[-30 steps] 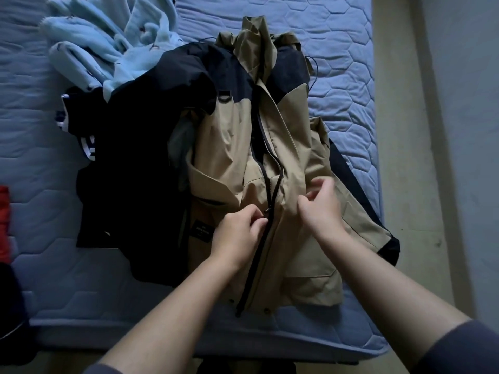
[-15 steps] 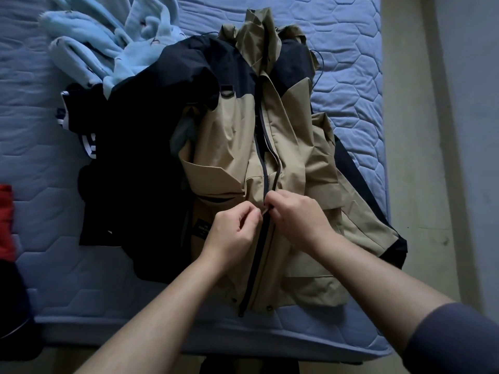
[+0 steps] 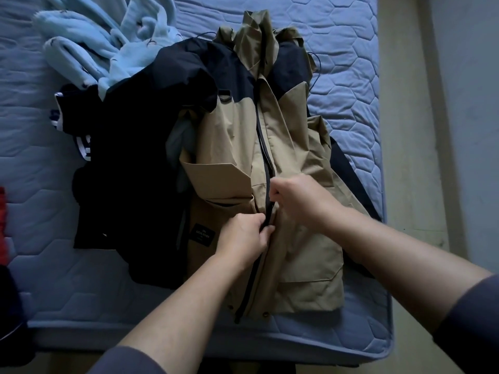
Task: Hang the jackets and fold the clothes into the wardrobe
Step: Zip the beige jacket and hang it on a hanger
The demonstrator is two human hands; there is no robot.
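Head view, looking down over the near edge of the bed (image 3: 89, 268); tan-and-navy jacket (image 3: 299, 163) lies face up on the mattress, hem at the near edge, hood toward the far side, right sleeve close to the right edge; it partly overlaps a dark garment (image 3: 135, 168) to its left; pale blue fleece (image 3: 108, 49) heaped toward the far left corner; sliver of something red (image 3: 2, 225) at the left edge.

Left hand (image 3: 244, 237) pinched closed on the left placket beside the zipper (image 3: 266, 160), low on the front, apparently steadying the fabric; right hand (image 3: 297, 197) curled closed at the zipper line just above the left, thumb and forefinger together as if on the slider; the pull itself is hidden by the fingers, so cannot confirm.

Change over the last second: right hand came in from the right front panel to the zipper track, then travelled up it a short way; left hand stayed put lower down; the two halves now look joined below the right hand, and the track above, toward the collar, looks partly open.

Reading: zip-up in progress, roughly lower half done; judged a preparatory step before hanging; no hanger or wardrobe in view, so the jacket is not yet put away; other clothes remain unfolded on the bed.
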